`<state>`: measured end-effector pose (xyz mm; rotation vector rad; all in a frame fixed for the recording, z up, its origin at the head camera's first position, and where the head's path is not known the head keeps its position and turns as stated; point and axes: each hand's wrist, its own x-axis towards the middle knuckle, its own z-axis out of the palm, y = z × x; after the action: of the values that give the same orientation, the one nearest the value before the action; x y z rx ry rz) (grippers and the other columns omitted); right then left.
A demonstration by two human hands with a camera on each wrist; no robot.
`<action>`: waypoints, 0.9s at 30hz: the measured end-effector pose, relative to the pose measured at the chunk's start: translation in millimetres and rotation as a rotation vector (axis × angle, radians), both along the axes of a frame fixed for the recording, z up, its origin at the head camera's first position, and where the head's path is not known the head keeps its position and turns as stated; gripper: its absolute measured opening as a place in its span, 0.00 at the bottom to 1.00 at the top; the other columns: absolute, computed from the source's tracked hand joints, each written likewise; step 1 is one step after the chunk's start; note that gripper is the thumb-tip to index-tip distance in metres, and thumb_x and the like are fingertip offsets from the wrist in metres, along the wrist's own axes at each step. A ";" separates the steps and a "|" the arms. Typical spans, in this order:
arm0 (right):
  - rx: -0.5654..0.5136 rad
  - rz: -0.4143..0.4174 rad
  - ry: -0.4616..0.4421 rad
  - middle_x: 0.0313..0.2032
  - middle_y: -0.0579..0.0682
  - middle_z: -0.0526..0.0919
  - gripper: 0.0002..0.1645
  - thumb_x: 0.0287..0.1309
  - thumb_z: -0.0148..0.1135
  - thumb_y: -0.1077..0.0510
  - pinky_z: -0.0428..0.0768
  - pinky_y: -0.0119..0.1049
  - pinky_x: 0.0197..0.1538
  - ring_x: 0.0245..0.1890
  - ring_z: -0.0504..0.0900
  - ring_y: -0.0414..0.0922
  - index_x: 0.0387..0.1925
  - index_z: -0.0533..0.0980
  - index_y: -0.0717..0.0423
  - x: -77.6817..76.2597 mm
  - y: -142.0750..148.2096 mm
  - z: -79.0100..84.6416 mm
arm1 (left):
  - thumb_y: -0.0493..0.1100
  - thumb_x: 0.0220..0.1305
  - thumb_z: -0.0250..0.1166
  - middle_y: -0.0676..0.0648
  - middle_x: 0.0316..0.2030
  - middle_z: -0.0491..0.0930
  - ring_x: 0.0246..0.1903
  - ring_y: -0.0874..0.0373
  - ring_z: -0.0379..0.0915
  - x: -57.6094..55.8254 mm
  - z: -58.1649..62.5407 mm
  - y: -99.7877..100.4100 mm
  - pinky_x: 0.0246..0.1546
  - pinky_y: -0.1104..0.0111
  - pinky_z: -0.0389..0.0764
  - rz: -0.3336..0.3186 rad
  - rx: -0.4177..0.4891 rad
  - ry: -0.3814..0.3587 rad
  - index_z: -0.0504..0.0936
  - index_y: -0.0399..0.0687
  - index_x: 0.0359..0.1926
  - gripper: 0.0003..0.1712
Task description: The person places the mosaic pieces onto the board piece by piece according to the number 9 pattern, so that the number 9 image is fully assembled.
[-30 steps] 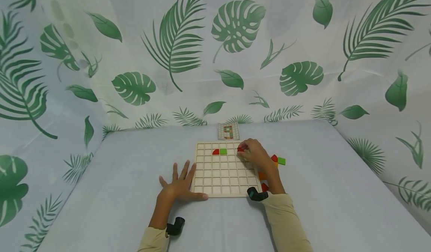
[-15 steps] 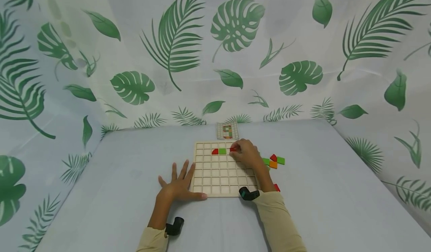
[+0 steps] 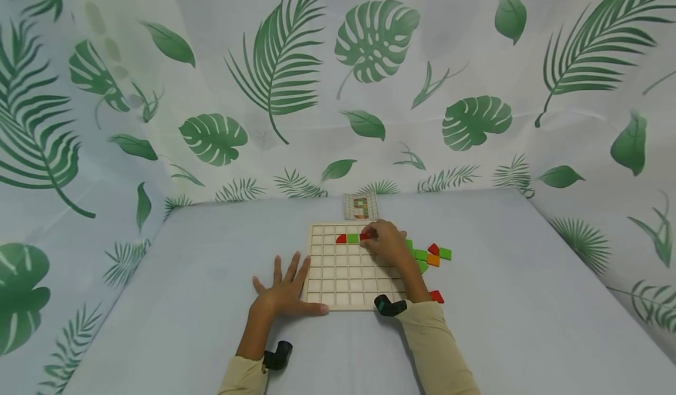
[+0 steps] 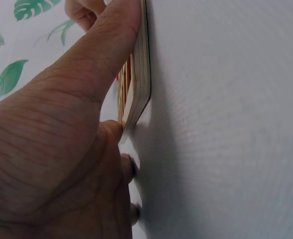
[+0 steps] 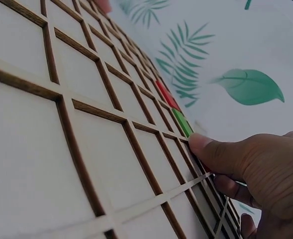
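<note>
A pale wooden grid board [image 3: 338,269] lies flat on the table. In its upper rows sit a red quarter-round tile [image 3: 341,239] and, just right of it, a green square tile [image 3: 352,238]. My right hand [image 3: 388,243] pinches a red tile [image 3: 362,237] at the cell beside the green one; its fingers cover most of that tile. In the right wrist view the thumb [image 5: 221,154] presses close to the green tile. My left hand [image 3: 283,296] rests with spread, straight fingers at the board's lower left corner, thumb along the near edge.
Loose green, orange and red tiles lie right of the board, among them an orange tile [image 3: 433,260] and a red tile [image 3: 436,296], some partly behind the right arm. A small pattern card [image 3: 348,207] lies beyond the board. Leaf-printed cloth [image 3: 311,160] rises behind.
My right hand has moved left across the board with the red tile, coming to the cell beside the green tile, then nearly holds its place. The left hand stays put.
</note>
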<state>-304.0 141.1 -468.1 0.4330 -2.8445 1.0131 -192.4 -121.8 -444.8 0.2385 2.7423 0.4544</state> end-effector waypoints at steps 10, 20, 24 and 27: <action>-0.023 0.055 -0.004 0.40 0.52 0.83 0.10 0.59 0.67 0.59 0.65 0.62 0.50 0.45 0.82 0.52 0.43 0.83 0.56 -0.3 4.7 2.8 | 0.76 0.47 0.66 0.46 0.79 0.34 0.75 0.34 0.22 -0.9 0.6 0.6 0.58 0.21 0.36 0.005 0.003 0.002 0.42 0.56 0.78 0.68; -0.009 0.035 -0.005 0.40 0.51 0.83 0.09 0.60 0.68 0.58 0.65 0.60 0.49 0.44 0.82 0.50 0.42 0.83 0.54 0.5 2.0 2.6 | 0.77 0.47 0.66 0.46 0.79 0.34 0.75 0.34 0.21 -1.9 -0.8 -1.3 0.58 0.21 0.36 0.002 0.003 0.000 0.42 0.56 0.78 0.68; 0.003 0.035 -0.007 0.40 0.51 0.83 0.09 0.59 0.68 0.58 0.65 0.57 0.48 0.44 0.82 0.50 0.42 0.84 0.55 2.4 1.0 4.1 | 0.76 0.47 0.66 0.46 0.79 0.34 0.75 0.34 0.21 -2.5 -0.6 -0.8 0.58 0.21 0.36 0.003 -0.002 -0.003 0.42 0.56 0.78 0.68; 0.011 0.038 -0.009 0.41 0.52 0.82 0.10 0.60 0.67 0.59 0.65 0.57 0.47 0.44 0.82 0.50 0.43 0.83 0.55 2.9 1.0 4.0 | 0.76 0.47 0.67 0.46 0.79 0.34 0.75 0.34 0.21 -2.8 0.1 -0.9 0.58 0.21 0.36 0.002 -0.001 -0.006 0.42 0.56 0.78 0.68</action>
<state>-301.1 142.1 -464.1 0.4866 -2.8621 1.0087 -195.2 -122.8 -444.7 0.2333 2.7376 0.4542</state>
